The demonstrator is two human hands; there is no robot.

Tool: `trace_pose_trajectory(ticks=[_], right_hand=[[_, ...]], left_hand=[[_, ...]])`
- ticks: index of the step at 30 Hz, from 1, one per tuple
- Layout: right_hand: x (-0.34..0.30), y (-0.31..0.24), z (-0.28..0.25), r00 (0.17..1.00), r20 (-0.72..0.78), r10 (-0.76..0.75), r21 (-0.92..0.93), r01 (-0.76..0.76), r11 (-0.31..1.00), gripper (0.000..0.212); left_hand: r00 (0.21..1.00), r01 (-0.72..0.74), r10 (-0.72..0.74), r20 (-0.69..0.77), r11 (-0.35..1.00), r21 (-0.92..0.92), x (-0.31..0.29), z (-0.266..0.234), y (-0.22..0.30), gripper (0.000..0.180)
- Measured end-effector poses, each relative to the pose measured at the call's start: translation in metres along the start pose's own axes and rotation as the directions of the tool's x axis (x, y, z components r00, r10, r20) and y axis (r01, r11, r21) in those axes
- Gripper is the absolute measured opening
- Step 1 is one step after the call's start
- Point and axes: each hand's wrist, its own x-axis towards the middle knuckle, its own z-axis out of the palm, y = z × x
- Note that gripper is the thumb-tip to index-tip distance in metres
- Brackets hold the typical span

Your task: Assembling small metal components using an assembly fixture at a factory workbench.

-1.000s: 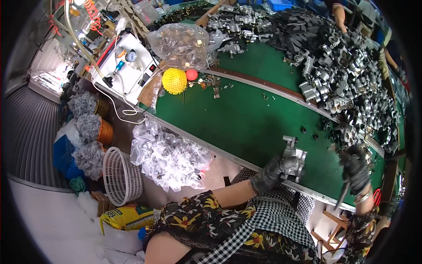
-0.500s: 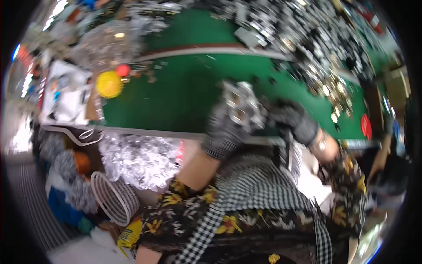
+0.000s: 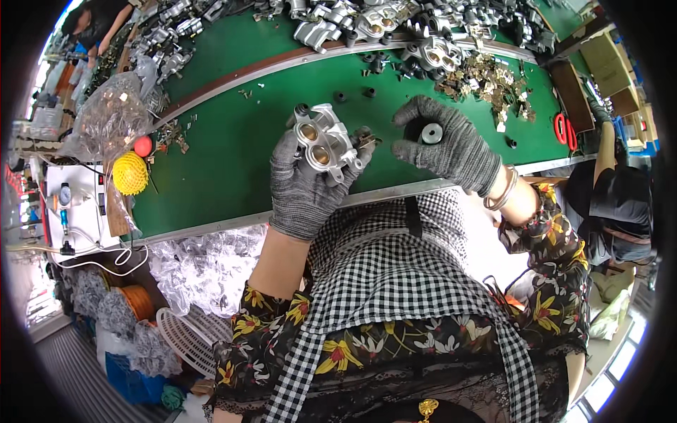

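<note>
In a grey knit glove, my left hand is closed around a silver brake caliper. Two round brass-coloured bores of the caliper face up. By the left thumb, a small brownish metal clip sticks out beside the caliper; whether the thumb pinches it I cannot tell. My right hand, gloved alike, is to the right, apart from the caliper. Its fingers curl around a small black bushing with a pale, holed end facing up. Both hands are above the near part of the green worktable.
More calipers are heaped at the back. Metal clips and black bushings lie on the table. Red scissors rest at the right edge. A yellow ball stands at the left. Other people are nearby.
The view has shifted and is sharper. My hands were close together at the caliper; now they are apart, with the right hand away to the right, curled around the bushing.
</note>
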Motion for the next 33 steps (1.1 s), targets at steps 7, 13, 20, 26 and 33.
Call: trace_pose_trajectory(ticks=[7,13,20,26,33], right_hand=[[-0.004,-0.011,0.007,0.965,-0.015,-0.263,-0.102,0.26,0.96,0.026],[0.006,-0.003,0.013,0.939,-0.013,-0.343,-0.188,0.335,0.923,0.02],[0.008,-0.002,0.015,0.919,0.085,-0.384,-0.34,0.389,0.856,0.014],[0.026,-0.027,-0.013,0.977,0.049,-0.206,-0.063,0.209,0.976,0.02],[0.05,-0.032,0.045,0.879,0.402,-0.256,0.077,0.246,0.966,0.02]], left_hand=[[0.998,-0.061,0.065,-0.003,0.954,0.294,0.001,0.004,-0.002,0.046],[0.988,-0.039,0.07,-0.136,0.975,0.22,-0.001,0.018,-0.01,0.05],[0.999,-0.03,0.037,-0.017,0.957,0.29,-0.004,-0.004,-0.006,0.047],[0.998,-0.019,0.044,-0.046,0.89,0.455,-0.008,-0.025,0.003,0.05],[0.932,0.105,0.023,-0.363,0.938,0.331,-0.038,-0.035,-0.006,0.04]])
